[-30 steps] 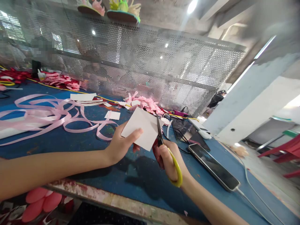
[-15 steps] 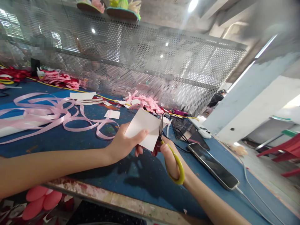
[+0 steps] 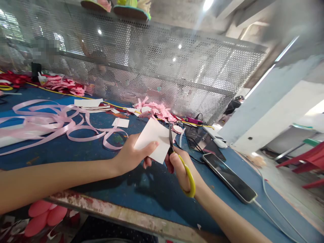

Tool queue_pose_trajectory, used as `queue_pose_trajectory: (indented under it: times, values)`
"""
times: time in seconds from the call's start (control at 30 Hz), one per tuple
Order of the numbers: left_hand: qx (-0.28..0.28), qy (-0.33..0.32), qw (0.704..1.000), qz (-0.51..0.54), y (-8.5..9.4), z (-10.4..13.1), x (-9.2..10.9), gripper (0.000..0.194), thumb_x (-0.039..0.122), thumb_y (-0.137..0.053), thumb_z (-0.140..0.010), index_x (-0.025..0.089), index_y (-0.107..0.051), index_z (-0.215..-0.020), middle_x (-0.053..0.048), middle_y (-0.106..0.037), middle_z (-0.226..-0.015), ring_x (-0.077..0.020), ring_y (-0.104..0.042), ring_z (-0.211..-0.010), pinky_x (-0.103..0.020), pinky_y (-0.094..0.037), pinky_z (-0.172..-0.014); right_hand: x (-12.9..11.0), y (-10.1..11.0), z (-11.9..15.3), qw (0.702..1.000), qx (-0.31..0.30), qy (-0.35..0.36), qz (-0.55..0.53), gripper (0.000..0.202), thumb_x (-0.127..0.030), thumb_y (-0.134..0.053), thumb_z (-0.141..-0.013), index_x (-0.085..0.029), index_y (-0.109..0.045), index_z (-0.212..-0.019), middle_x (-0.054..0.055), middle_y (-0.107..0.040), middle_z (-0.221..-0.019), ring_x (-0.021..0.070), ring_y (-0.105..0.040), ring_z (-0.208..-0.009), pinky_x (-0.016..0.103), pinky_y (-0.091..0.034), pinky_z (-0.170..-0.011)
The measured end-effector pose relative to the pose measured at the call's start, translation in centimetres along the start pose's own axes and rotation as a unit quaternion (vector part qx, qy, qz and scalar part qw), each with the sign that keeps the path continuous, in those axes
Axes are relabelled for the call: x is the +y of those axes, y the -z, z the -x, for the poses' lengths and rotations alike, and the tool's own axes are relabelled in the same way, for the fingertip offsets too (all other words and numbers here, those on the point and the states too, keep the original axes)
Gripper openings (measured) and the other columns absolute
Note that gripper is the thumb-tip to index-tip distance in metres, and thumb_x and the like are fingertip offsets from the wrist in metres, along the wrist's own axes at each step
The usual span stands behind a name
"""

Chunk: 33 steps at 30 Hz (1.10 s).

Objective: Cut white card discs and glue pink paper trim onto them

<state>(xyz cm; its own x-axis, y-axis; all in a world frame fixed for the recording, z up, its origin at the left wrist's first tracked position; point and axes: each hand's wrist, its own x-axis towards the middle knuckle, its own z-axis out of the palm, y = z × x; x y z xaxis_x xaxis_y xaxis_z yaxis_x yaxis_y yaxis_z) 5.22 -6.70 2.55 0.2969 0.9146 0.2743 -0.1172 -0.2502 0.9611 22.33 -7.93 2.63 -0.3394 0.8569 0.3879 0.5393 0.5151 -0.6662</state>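
A white piece of paper is pinched in my left hand, thumb on top and fingers underneath, above the blue table. My right hand is wrapped round the yellow handles of a pair of scissors. Their dark blades point upward and meet the paper's right edge, with a sliver of paper showing to the right of them. Part of the right hand's fingers is hidden behind the handles. A small white square lies on the table beyond my left hand.
Pink ribbon lies in loops at the left. Stacked white paper and pink scraps are near the mesh panel. A cabled phone lies at the right. A person is in the background.
My right hand and the scissors have shifted slightly left, and the blades now sit further in on the paper's right edge. My left hand has barely moved.
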Motion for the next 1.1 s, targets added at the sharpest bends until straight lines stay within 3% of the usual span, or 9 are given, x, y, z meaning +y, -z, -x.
queue_pose_trajectory:
  times: [0.43,0.67,1.1]
  values:
    - [0.005,0.010,1.000,-0.020,0.3,0.0,0.2,0.022,0.032,-0.062,-0.075,0.014,-0.055,-0.066,0.005,-0.051,-0.040,-0.0062,-0.048,-0.033,-0.013,-0.039,-0.031,-0.4,-0.1,0.4,0.996,0.008,-0.083,0.018,0.061,-0.077,-0.026,-0.076,-0.022,-0.035,-0.051,-0.002,-0.036,-0.039,0.0100,-0.034,-0.040,0.025,-0.023,-0.040]
    - [-0.046,0.007,0.998,-0.041,0.7,-0.2,0.1,0.018,0.030,-0.059,-0.079,0.014,-0.057,-0.071,0.004,-0.053,-0.043,-0.0065,-0.048,-0.033,-0.013,-0.039,-0.030,-0.4,0.5,0.0,0.999,-0.030,-0.024,-0.012,0.057,-0.072,-0.031,-0.079,-0.018,-0.047,-0.066,0.001,-0.053,-0.058,0.0141,-0.047,-0.055,0.028,-0.038,-0.053]
    - [-0.069,0.032,0.997,-0.020,1.0,-0.3,0.4,0.021,0.031,-0.065,-0.073,0.013,-0.056,-0.068,0.004,-0.054,-0.047,-0.0055,-0.048,-0.034,-0.013,-0.039,-0.029,0.3,0.1,0.1,0.999,0.005,-0.023,0.029,0.055,-0.070,-0.029,-0.080,-0.021,-0.037,-0.058,-0.002,-0.041,-0.048,0.0108,-0.036,-0.045,0.025,-0.028,-0.043]
